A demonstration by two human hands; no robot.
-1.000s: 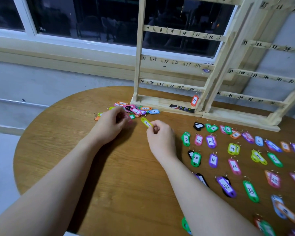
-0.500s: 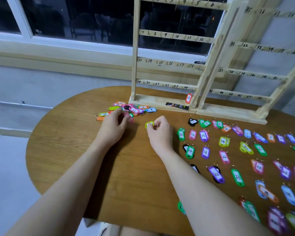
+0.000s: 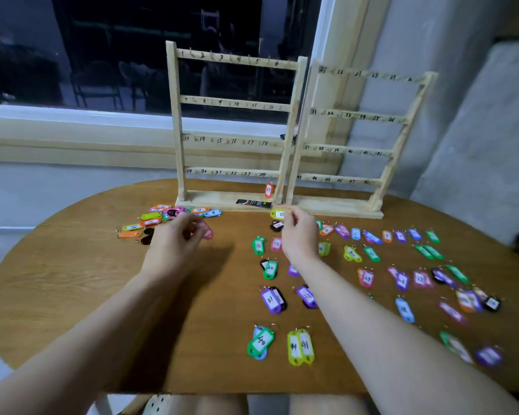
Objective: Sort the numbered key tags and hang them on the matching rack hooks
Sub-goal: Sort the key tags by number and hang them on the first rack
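The right hand (image 3: 300, 235) is pinching a yellow-green key tag (image 3: 279, 213) between thumb and fingertips, holding it just in front of the base of the left rack (image 3: 232, 115), beside the black sticker (image 3: 253, 202) on that base. The left hand (image 3: 174, 244) is curling loosely around a pink tag (image 3: 206, 232), in front of and left of the same rack's base; how firm that grip is I cannot tell through the blur. To do this step well, the person is best reading the tag's number before moving, then laying it in order at the head of the sorted rows, label up. Counting: two wooden racks are standing side by side, the left rack and the right rack (image 3: 360, 139), each with four rungs; one red tag (image 3: 269, 190) is hanging from the left rack's lowest rung; an unsorted pile (image 3: 162, 218) of roughly a dozen tags is lying left of that rack's base; the sorted tags, too many and too blurred to count exactly, are spreading across the table (image 3: 72, 280) in front of and right of it.
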